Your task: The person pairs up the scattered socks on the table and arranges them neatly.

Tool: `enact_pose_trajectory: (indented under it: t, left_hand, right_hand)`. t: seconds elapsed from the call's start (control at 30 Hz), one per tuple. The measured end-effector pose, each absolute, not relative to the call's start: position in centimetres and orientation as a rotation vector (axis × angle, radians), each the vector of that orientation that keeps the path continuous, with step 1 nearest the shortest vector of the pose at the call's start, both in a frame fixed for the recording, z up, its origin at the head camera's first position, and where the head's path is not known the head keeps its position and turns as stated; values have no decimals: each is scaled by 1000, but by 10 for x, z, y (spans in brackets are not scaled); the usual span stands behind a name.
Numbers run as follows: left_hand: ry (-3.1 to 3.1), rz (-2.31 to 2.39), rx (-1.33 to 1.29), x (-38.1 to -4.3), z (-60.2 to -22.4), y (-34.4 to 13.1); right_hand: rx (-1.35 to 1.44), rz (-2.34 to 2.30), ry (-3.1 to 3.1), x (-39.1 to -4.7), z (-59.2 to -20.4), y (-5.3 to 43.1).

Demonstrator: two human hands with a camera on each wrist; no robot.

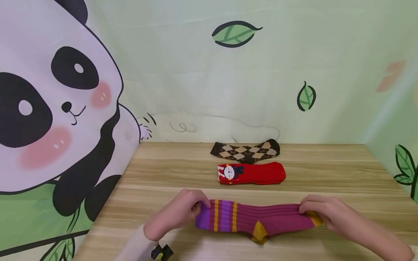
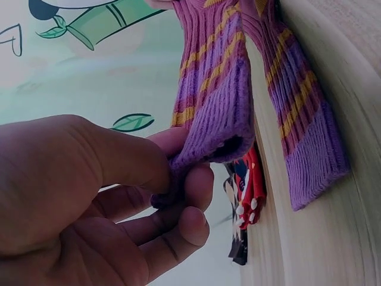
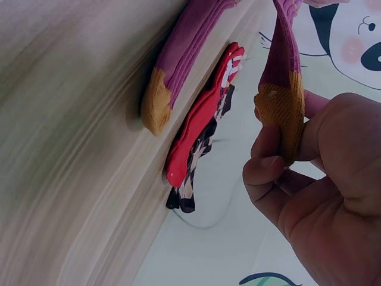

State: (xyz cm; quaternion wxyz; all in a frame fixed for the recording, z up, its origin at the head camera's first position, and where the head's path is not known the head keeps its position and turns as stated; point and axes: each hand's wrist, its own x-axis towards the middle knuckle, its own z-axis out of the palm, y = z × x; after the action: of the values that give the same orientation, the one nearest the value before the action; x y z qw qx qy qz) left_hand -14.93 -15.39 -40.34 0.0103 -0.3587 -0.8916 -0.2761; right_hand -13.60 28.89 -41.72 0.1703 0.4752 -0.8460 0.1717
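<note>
My left hand [image 1: 181,212] pinches the purple cuff of a striped purple sock [image 1: 228,217] between thumb and fingers. At the other end my right hand [image 1: 330,210] pinches its mustard toe [image 3: 283,110]. Stretched between both hands, the sock hangs above the table with its mustard heel [image 1: 259,232] facing the near side. In the left wrist view the cuff opening gapes slightly. A matching purple sock [image 2: 303,131] lies on the table below; its mustard toe [image 3: 156,104] shows in the right wrist view. The head view has the held sock covering it.
Behind the held sock, a red sock [image 1: 258,174] with a white cartoon figure lies flat on the wooden table [image 1: 156,170]. Farther back is a dark argyle sock [image 1: 245,153], near the printed cloth backdrop [image 1: 183,72]. A panda drawing [image 1: 98,145] covers the left wall.
</note>
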Motion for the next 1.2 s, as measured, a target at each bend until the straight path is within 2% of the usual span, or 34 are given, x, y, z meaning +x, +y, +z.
enact_pose_trajectory:
  t: [0.7,1.2]
  left_hand:
    - [-2809,-801,-1122,-156,-418,-154]
    - [-2901,-798,-1134,-176,-433,-139]
  right_hand:
    - [1384,523,-2428,-140,-426,286]
    - [1332,442,-2518,-148,-435,284]
